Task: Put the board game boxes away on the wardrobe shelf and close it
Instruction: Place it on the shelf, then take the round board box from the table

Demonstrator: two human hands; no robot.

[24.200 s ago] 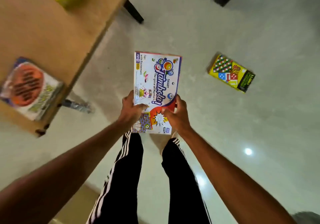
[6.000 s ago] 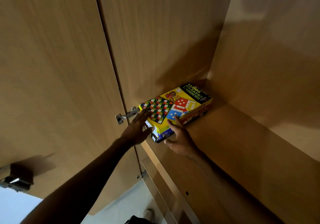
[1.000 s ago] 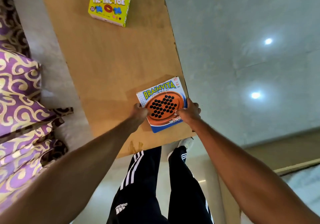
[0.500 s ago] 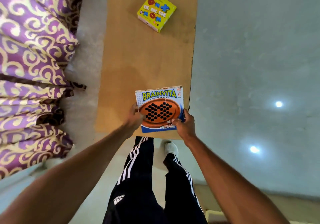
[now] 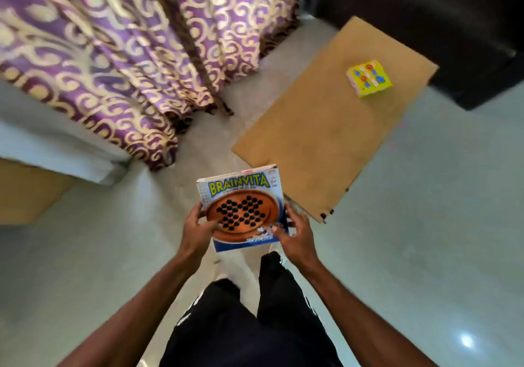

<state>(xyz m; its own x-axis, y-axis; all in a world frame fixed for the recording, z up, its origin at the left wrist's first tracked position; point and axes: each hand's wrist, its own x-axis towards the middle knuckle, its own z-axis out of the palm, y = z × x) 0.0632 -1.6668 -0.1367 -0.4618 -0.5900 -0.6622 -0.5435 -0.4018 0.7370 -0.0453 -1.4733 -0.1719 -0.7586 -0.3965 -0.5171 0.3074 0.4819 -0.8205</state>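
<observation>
Brainvita box (image 5: pixel 241 210), square blue-and-white cardboard: gripped at both side edges, left hand (image 5: pixel 198 232) and right hand (image 5: pixel 296 240) curled round. Likely light, stiff; best kept level.

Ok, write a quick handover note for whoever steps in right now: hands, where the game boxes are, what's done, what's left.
Hands: the left hand and right hand both grip the Brainvita box, one on each side, face up above the floor, off the table.
The yellow game box lies at the table's far end, untouched.
The wardrobe is not in view.
Done: Brainvita box picked up.
Left: carry it to the wardrobe shelf, fetch and shelve the yellow game box, close the wardrobe.
</observation>
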